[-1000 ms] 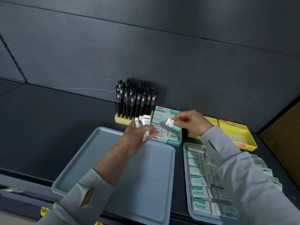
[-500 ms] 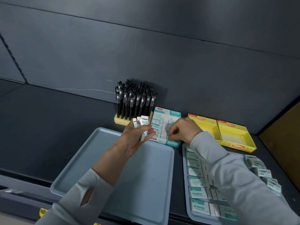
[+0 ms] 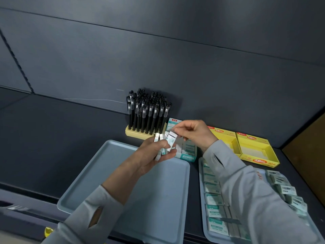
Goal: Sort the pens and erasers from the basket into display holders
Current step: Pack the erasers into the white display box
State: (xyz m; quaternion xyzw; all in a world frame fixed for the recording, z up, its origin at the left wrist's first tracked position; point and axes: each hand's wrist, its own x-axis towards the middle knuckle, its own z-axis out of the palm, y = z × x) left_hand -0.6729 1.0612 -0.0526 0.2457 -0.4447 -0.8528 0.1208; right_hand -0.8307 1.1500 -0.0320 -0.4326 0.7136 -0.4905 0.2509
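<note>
Up from the teal box (image 3: pixel 187 153) has come the right hand (image 3: pixel 193 133), which now pinches one eraser (image 3: pixel 171 140) at the top of the bunch of erasers (image 3: pixel 162 138) gripped in the left hand (image 3: pixel 151 155). Pens (image 3: pixel 147 113) stand in a holder (image 3: pixel 133 133) at 11 o'clock of the bunch, and two yellow boxes (image 3: pixel 253 148) lie at 3 o'clock. One grey tray (image 3: pixel 158 199) sits at 6 o'clock and a second tray (image 3: pixel 200 166), loaded with erasers, at 4 o'clock.
</note>
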